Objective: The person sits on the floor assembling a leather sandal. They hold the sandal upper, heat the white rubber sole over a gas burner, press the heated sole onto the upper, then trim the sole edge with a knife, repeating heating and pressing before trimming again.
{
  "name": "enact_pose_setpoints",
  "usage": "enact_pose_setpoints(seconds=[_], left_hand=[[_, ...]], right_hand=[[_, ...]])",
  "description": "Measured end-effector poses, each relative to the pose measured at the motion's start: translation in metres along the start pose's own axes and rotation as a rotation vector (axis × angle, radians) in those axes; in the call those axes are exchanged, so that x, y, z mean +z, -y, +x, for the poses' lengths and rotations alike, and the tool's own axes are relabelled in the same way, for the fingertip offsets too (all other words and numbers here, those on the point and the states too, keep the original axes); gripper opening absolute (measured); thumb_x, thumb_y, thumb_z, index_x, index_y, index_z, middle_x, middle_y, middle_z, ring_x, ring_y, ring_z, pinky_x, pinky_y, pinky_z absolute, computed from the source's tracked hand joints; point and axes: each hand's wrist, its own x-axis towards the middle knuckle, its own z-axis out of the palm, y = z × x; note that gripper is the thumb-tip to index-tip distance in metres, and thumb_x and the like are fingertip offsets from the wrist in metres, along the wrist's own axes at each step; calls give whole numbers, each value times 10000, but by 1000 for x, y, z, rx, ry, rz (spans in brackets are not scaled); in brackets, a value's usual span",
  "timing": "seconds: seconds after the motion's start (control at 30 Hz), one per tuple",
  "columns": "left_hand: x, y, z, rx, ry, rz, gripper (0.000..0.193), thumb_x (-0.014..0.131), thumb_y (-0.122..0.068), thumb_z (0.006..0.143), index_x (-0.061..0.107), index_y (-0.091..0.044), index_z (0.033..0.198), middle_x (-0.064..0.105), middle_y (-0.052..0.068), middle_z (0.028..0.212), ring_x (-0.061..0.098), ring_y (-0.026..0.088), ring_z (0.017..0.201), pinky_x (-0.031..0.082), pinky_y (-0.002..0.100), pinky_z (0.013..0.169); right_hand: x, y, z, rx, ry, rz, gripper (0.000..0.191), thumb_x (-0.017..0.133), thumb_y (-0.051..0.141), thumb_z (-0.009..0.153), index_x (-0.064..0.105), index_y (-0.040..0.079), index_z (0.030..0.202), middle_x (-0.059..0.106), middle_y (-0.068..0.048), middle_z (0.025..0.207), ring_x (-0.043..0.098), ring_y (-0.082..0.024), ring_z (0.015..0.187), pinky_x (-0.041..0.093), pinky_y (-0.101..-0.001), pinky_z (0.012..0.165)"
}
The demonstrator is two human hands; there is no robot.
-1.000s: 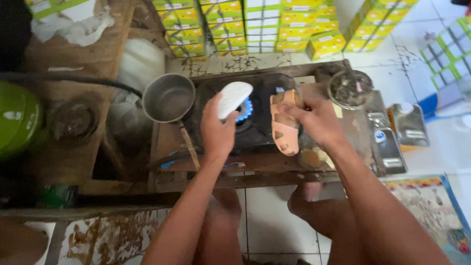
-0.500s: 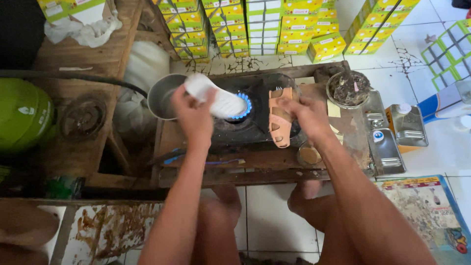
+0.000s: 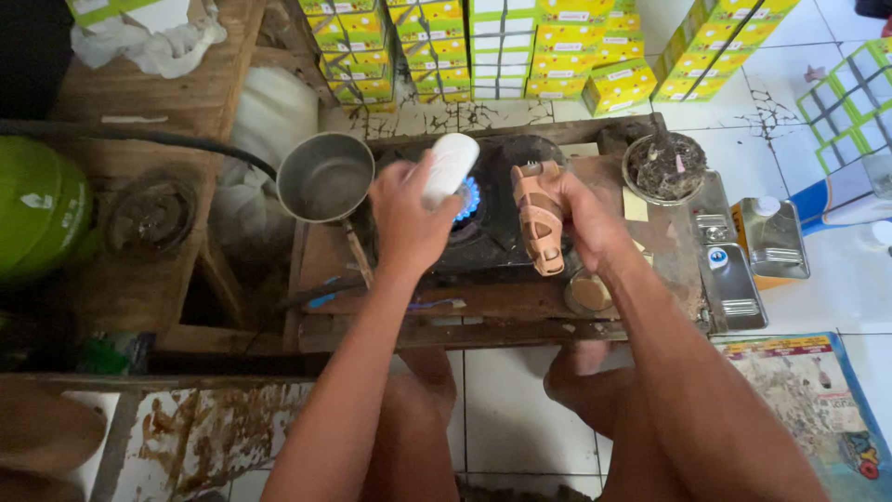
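My left hand (image 3: pixel 406 218) grips a white oblong piece (image 3: pixel 450 167) and holds it over the blue flame (image 3: pixel 467 198) of a black gas stove (image 3: pixel 488 244). My right hand (image 3: pixel 585 223) holds a tan sandal upper (image 3: pixel 540 218) upright just right of the flame, above the stove. Both forearms reach forward from my bare knees at the bottom of the view.
A metal pot (image 3: pixel 325 177) sits left of the stove on a wooden bench (image 3: pixel 483 311). A green gas cylinder (image 3: pixel 37 204) stands at far left. An ash-filled bowl (image 3: pixel 665 167), a metal can (image 3: pixel 776 240) and stacked yellow boxes (image 3: pixel 520 51) lie right and behind.
My left hand has swung the white piece from the pot's side back right, over the flame. My right hand has shifted the tan sandal piece slightly and raised it more upright.
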Motion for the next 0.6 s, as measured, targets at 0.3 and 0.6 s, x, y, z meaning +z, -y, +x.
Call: enact_pose_setpoints(seconds=[0.3,0.6], left_hand=[[-28,-9,-3,48,-28,-171,638,883,-209,691,661,4,1250,648,172,1210,583,369,1160,457,453,1014],[-97,-16,-21,56,100,-273,575,888,-218,747,683,-21,1247,660,147,1235,610,343,1167,479,425,1017]], right_hand=[[2,1,3,-140,-81,-173,309,772,264,845,765,1,1008,752,-52,915,684,-143,801,527,-306,738],[49,10,16,-405,-24,-496,314,817,257,821,771,-11,977,763,-15,856,662,-55,725,540,-278,661]])
